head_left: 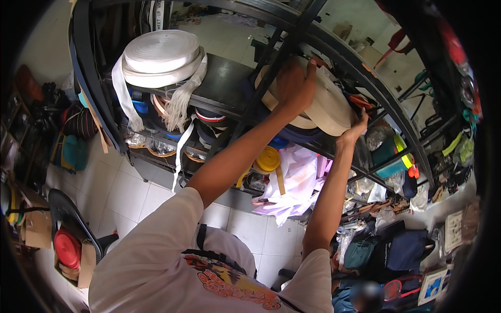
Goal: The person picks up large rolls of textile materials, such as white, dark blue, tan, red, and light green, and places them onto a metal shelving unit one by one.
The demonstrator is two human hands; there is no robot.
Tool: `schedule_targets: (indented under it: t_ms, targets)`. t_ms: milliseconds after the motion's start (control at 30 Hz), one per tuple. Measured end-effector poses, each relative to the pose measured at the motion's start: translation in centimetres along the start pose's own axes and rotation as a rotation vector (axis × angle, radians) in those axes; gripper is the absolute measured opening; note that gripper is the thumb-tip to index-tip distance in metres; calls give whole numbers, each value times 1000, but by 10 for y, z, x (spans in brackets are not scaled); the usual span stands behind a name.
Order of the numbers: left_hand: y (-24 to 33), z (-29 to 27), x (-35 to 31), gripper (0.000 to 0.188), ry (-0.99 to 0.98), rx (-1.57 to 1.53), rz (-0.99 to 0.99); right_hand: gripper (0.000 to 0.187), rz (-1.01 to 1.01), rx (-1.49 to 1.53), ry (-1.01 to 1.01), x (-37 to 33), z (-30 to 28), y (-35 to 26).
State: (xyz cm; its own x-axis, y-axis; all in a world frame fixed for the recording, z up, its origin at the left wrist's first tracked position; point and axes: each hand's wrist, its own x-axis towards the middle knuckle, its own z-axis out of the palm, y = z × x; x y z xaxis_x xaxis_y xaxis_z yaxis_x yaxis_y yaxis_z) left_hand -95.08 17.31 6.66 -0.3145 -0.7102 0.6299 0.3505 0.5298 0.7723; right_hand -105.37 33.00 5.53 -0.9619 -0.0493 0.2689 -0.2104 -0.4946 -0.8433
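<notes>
Both my arms reach up to a dark metal shelf rack [224,83]. My left hand [295,83] presses flat on top of a large cream roll of webbing [326,107] lying on the top shelf. My right hand [357,128] grips the same roll at its lower right side. A second, white roll of webbing [162,57] with loose frayed tails hanging down sits on the shelf to the left, untouched.
Lower shelves hold coloured tape rolls, a yellow spool [269,158], white cloth [295,182] and plastic bags. A black chair [70,216], cardboard boxes and a red disc [68,248] stand on the tiled floor at left. Bags and clutter crowd the floor at right.
</notes>
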Motion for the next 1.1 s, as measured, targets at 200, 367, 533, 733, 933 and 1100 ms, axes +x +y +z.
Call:
schedule_targets:
  t_ms: [200, 367, 533, 733, 933, 1100]
  targets:
    - [-20, 1, 4, 57, -107, 353, -183, 45, 102, 19, -166, 40, 15, 36]
    - [-40, 4, 0, 47, -67, 430, -49, 37, 107, 2, -276, 44, 15, 50]
    - [-39, -1, 7, 33, -77, 333, -114, 35, 107, 23, -291, 45, 29, 59]
    - [-34, 12, 7, 35, 5, 514, -209, 40, 58, -48, -371, 49, 18, 66]
    - [-13, 14, -34, 56, 223, 590, 252, 39, 87, 60, -323, 50, 23, 74]
    - [16, -35, -80, 25, 72, 269, 249, 38, -233, 13, -181, 17, 9, 62]
